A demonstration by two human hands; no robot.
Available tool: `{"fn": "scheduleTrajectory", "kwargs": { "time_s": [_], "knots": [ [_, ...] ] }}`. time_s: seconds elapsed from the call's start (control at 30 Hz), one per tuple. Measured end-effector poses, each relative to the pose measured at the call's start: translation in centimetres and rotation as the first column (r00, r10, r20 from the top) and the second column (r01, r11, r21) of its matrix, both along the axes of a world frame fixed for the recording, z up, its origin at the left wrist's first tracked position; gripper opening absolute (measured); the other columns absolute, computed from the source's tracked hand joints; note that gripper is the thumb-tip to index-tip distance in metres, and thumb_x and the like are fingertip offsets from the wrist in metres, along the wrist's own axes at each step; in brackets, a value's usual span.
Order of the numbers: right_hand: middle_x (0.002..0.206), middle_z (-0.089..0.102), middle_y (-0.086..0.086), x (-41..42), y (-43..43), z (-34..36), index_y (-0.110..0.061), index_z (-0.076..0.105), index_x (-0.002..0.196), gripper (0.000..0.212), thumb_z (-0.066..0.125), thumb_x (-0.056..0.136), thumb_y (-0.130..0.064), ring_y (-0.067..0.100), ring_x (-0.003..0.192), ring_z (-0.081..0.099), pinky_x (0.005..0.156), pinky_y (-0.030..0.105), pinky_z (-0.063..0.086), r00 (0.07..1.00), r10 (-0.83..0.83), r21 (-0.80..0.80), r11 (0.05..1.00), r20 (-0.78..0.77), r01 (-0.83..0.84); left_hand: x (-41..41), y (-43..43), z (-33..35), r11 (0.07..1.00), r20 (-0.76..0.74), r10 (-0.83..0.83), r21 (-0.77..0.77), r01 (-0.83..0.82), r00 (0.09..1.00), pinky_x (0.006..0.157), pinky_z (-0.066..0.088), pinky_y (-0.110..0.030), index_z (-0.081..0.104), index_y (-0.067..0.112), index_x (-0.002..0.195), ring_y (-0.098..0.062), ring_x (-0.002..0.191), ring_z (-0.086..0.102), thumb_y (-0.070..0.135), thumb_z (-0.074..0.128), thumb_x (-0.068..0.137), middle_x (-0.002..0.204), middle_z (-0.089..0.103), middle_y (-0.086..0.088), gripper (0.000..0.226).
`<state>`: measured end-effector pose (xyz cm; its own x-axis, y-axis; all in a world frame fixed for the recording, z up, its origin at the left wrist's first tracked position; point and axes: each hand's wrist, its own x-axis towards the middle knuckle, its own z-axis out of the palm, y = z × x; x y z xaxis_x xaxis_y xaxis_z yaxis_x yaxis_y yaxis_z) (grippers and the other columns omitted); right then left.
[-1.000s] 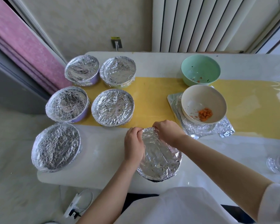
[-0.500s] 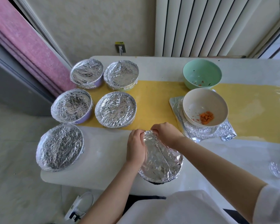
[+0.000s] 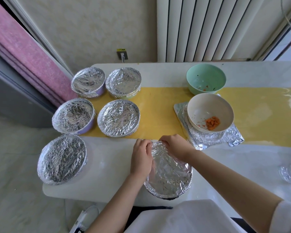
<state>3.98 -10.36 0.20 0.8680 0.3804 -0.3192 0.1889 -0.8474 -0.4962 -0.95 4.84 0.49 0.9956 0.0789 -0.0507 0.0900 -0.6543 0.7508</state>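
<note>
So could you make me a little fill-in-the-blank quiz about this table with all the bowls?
1. The left hand and right hand pinch the foil over the nearest bowl; ____ more foil-covered bowls stand to its left.
2. The beige bowl rests on a crinkled sheet of ____.
3. The food bits in it are ____.
4. The uncovered bowl behind it is ____.

Missing words: five; foil; orange; green.

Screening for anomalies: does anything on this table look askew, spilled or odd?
The near-left covered bowl seems to overhang the table edge. The beige bowl sits uncovered on a crumpled foil sheet.
</note>
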Motion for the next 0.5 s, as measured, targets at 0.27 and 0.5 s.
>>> {"fn": "scheduleTrajectory", "kwargs": {
  "time_s": [0.27, 0.5],
  "knots": [
    [0.097, 0.066, 0.012, 0.5, 1.7, 1.2, -0.012, 0.062, 0.107, 0.023, 0.042, 0.096, -0.012, 0.032, 0.082, 0.058, 0.068, 0.035, 0.046, 0.998, 0.064, -0.062, 0.996, -0.015, -0.065, 0.5, 0.0, -0.4, 0.998, 0.011, 0.047, 0.044, -0.047, 0.999, 0.071, 0.033, -0.015, 0.067, 0.004, 0.092, -0.021, 0.084, 0.054, 0.006, 0.055, 0.091, 0.087, 0.054, -0.001, 0.012],
    [0.090, 0.063, 0.009, -0.3, 1.2, 1.6, -0.012, 0.060, 0.102, 0.022, 0.038, 0.098, -0.014, 0.029, 0.080, 0.057, 0.062, 0.034, 0.040, 0.999, 0.037, -0.037, 0.999, -0.021, -0.038, 0.1, -0.1, -0.5, 0.997, 0.021, 0.033, 0.070, -0.034, 0.999, 0.078, 0.044, -0.030, 0.064, 0.005, 0.095, -0.022, 0.090, 0.054, 0.010, 0.051, 0.094, 0.093, 0.056, -0.005, 0.015]
  ]
}}
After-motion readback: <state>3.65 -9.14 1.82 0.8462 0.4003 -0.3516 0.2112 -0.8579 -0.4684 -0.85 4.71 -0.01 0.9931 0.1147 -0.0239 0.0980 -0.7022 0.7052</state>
